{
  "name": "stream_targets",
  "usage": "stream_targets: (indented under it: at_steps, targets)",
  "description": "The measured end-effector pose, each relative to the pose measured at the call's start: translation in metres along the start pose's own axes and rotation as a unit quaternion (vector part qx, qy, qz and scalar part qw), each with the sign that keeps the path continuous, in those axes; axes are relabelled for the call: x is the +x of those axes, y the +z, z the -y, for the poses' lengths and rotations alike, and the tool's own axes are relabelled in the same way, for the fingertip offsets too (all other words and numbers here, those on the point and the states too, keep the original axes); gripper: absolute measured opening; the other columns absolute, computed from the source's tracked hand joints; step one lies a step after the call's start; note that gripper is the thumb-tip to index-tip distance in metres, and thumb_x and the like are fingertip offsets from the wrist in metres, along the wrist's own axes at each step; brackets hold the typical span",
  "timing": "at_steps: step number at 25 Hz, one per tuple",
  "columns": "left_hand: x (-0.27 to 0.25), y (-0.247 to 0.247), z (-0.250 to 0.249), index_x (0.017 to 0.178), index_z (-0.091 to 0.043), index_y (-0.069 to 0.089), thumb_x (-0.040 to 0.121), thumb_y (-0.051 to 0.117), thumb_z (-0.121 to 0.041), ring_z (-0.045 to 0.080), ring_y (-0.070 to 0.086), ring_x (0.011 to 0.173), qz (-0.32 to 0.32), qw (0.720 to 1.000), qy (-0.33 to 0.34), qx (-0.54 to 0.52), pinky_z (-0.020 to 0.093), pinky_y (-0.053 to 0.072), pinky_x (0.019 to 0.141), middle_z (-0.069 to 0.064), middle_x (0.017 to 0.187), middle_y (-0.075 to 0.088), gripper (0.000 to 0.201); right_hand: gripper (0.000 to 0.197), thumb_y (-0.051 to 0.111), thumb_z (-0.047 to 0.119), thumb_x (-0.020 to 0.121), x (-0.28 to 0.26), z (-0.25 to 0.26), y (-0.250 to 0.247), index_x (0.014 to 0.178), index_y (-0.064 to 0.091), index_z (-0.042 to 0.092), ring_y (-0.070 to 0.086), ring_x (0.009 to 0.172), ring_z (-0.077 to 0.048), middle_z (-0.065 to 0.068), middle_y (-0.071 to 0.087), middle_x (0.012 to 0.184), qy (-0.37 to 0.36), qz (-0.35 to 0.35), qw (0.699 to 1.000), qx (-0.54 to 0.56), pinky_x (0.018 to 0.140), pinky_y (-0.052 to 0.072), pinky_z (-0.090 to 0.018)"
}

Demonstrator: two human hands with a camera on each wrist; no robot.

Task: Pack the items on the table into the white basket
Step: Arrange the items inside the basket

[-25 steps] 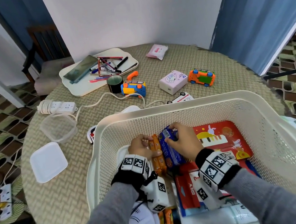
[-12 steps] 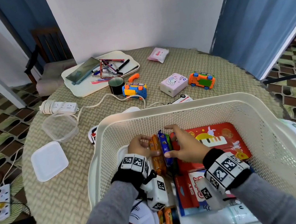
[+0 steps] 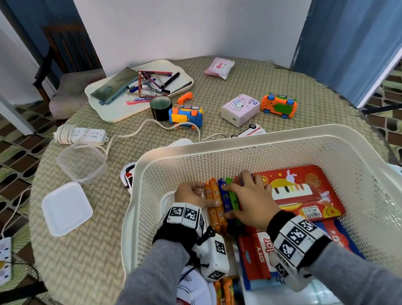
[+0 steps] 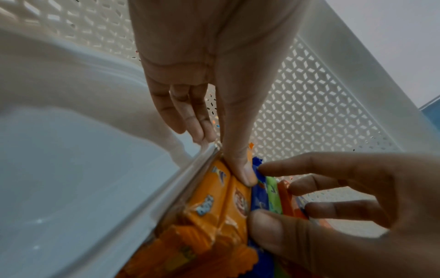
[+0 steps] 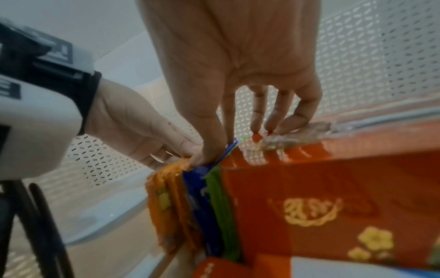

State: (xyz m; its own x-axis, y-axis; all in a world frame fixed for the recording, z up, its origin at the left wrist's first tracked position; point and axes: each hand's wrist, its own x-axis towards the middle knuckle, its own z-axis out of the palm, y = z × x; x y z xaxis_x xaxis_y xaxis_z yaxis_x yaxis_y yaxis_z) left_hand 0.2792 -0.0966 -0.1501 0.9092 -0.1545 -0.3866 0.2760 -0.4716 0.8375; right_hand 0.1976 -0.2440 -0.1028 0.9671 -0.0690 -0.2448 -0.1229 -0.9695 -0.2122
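Both hands are inside the white basket. Two orange snack packets stand on edge near its left side, against a clear lidded container. My left hand holds them, thumb on their right face and fingers by the container rim. A blue packet and a green packet stand beside them. My right hand pinches the blue packet at its top edge between thumb and index, while its other fingers rest on the red piano toy box.
On the round table beyond the basket lie an orange toy car, a blue-yellow toy, a pink-white box, a pink tissue pack, a tray of pens, a black roll, a power strip, a clear tub and a white lid.
My right hand turned the blue packet upright and slid it down beside the orange ones; a green packet now shows next to it. The left hand stayed on the orange packets.
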Motion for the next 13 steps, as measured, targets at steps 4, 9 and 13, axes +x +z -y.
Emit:
stream_targets:
  at_steps: [4, 9, 13]
  targets:
    - [-0.001, -0.001, -0.002, 0.108, -0.009, 0.064, 0.053, 0.092, -0.009, 0.006, 0.056, 0.067, 0.011, 1.0, -0.014, -0.007, 0.018, 0.046, 0.06, -0.005, 0.076, 0.056, 0.062, 0.097, 0.079, 0.06, 0.058, -0.003, -0.009, -0.006, 0.14, 0.033, 0.035, 0.023, 0.127, -0.03, -0.003, 0.023, 0.14, -0.037, 0.045, 0.997, -0.04, 0.099, 0.031, -0.047]
    - [-0.001, -0.003, -0.005, 0.104, -0.013, 0.063, 0.052, 0.093, -0.012, 0.011, 0.061, 0.069, 0.011, 0.999, -0.034, -0.009, 0.022, 0.049, 0.059, -0.002, 0.077, 0.061, 0.06, 0.088, 0.076, 0.057, 0.063, -0.005, -0.01, 0.0, 0.139, 0.035, 0.037, 0.026, 0.125, -0.03, -0.002, 0.027, 0.14, -0.059, -0.011, 0.995, -0.075, 0.097, 0.031, -0.045]
    - [0.0, -0.005, -0.007, 0.105, -0.011, 0.062, 0.052, 0.093, -0.011, 0.016, 0.064, 0.073, 0.02, 0.998, -0.058, -0.015, 0.028, 0.054, 0.068, 0.002, 0.081, 0.065, 0.061, 0.1, 0.07, 0.074, 0.054, -0.007, -0.007, 0.004, 0.139, 0.033, 0.035, 0.024, 0.127, -0.032, -0.006, 0.026, 0.14, -0.058, -0.001, 0.996, -0.07, 0.1, 0.027, -0.049]
